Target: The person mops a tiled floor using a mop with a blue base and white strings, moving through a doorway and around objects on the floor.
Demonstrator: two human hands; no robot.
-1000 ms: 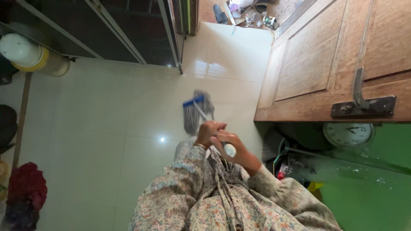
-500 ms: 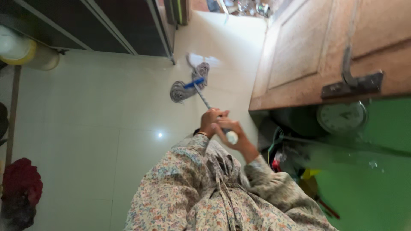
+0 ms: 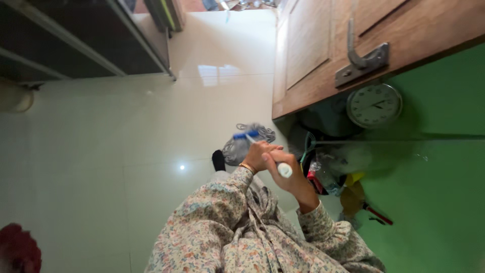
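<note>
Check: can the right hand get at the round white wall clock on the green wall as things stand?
Probably not: the right hand is wrapped around the white-capped mop handle, and the round white wall clock hangs well off to its side.

Both hands, left hand (image 3: 258, 156) and right hand (image 3: 289, 178), grip a white-tipped mop handle (image 3: 284, 170); its grey string mop head (image 3: 241, 144) rests on glossy cream floor tiles (image 3: 126, 151).

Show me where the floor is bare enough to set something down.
Bare tile runs from the dark glass frame down to the red cloth, and up alongside the wooden door. Crowded: the green-wall corner, packed with bottles and clutter beside the mop head and both hands.
</note>
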